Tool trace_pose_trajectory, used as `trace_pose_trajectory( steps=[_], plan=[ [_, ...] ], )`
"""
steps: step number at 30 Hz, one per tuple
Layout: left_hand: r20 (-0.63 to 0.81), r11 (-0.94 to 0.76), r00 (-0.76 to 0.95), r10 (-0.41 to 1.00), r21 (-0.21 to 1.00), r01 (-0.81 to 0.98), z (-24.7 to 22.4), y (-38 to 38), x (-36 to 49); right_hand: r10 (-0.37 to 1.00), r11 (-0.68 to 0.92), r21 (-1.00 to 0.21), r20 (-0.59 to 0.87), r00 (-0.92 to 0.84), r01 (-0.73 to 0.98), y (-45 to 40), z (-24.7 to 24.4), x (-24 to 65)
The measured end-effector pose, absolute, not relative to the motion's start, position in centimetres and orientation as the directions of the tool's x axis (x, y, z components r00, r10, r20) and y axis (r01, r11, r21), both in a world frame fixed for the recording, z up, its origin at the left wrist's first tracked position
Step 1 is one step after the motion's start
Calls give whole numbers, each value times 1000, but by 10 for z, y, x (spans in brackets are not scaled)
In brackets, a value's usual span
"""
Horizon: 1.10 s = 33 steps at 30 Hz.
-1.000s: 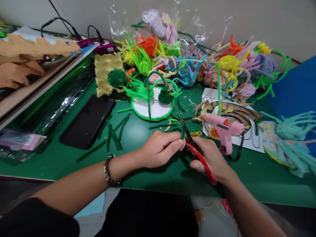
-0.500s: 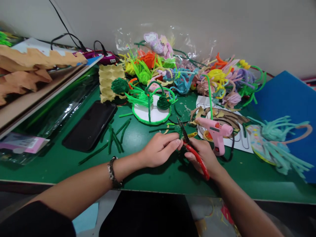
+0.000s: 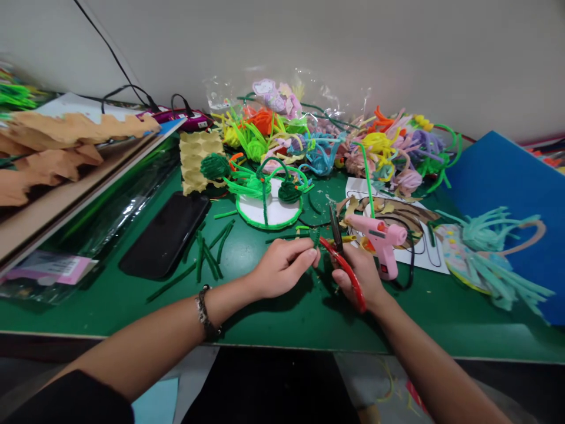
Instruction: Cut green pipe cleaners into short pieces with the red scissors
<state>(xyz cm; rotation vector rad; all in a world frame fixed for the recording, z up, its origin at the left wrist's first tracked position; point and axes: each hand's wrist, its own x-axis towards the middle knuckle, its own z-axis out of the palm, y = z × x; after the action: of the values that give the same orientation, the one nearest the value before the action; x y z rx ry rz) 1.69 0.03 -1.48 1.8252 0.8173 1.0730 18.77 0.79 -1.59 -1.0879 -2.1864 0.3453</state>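
Observation:
Near the middle of the table, my left hand (image 3: 285, 268) pinches a small dark green fuzzy piece (image 3: 315, 237) between thumb and fingers. Just to its right, my right hand (image 3: 359, 277) is closed round red-handled scissors (image 3: 348, 272), whose dark blades point up and away, beside the green piece. Cut dark green pipe cleaner pieces (image 3: 207, 256) lie left of my left hand. Beyond the hands stands a white disc with a green rim (image 3: 269, 222), bearing green pipe cleaner shapes. A pink glue gun (image 3: 383, 238) with a light green stick is right of the scissors.
A black phone (image 3: 165, 235) lies on the left beside clear plastic packaging (image 3: 128, 206). Colourful pipe cleaner bundles (image 3: 322, 153) line the back. At the right are a teal pipe cleaner figure (image 3: 485, 235) and a blue board (image 3: 489, 171). An egg-crate piece (image 3: 198, 153) stands behind the phone.
The scissors have moved slightly away from my left fingers, and their blades look closer together. The green piece at my left fingertips shows more clearly. The view has shifted a little.

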Motion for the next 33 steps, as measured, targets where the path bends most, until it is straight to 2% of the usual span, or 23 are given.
trace_pose_trajectory(
  steps=[4,8,12,15,17,20,22,26,30,33],
  plan=[
    [355,-444,409,841,884,145,-16,2,17,771,632,-466,459,-442,619,7,-19,187],
    [363,-456,384,849,870,185,-17,3,17,779,625,-484,428,-457,613,7,-21,186],
    [288,-372,383,878,913,166,-17,4,18,772,632,-455,449,-451,628,7,-23,185],
    [208,-253,377,903,964,75,-18,7,18,744,659,-414,482,-463,628,7,-23,185],
    [141,-131,407,903,990,-53,-19,10,18,730,671,-398,498,-467,625,7,-23,185],
    [50,86,495,868,965,-248,-21,12,19,741,659,-416,504,-444,626,8,-23,185],
    [37,127,502,864,949,-289,-21,12,21,760,638,-442,497,-420,630,8,-23,184],
    [100,8,439,893,972,-237,-21,10,22,776,620,-465,485,-404,632,8,-23,184],
    [179,-155,344,922,983,-96,-23,9,20,779,616,-475,486,-396,629,8,-24,185],
    [201,-210,335,921,978,-9,-23,9,19,788,603,-478,483,-382,639,8,-24,187]
  ],
)
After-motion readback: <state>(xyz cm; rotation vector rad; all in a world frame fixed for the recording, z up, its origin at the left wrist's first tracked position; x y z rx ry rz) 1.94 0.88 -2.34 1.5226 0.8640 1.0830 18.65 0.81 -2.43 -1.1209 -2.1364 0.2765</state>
